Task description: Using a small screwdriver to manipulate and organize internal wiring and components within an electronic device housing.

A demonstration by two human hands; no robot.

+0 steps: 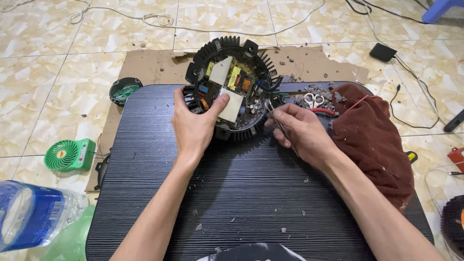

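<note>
A round black finned housing [231, 48] with an exposed circuit board [232, 87] lies at the far edge of a dark ribbed table top [251, 193]. My left hand [195, 121] grips the housing's near left rim, thumb pressed on a white block on the board. My right hand [302, 130] holds a thin metal tool [273, 113] like tweezers, its tip at the housing's right inner edge among grey debris.
A dark red cloth [374, 140] and small scissors [314, 100] lie right of the housing. Torn cardboard [150, 65] lies under the table on a tiled floor. A green mini fan [70, 154], a plastic bottle [34, 212] and cables surround it.
</note>
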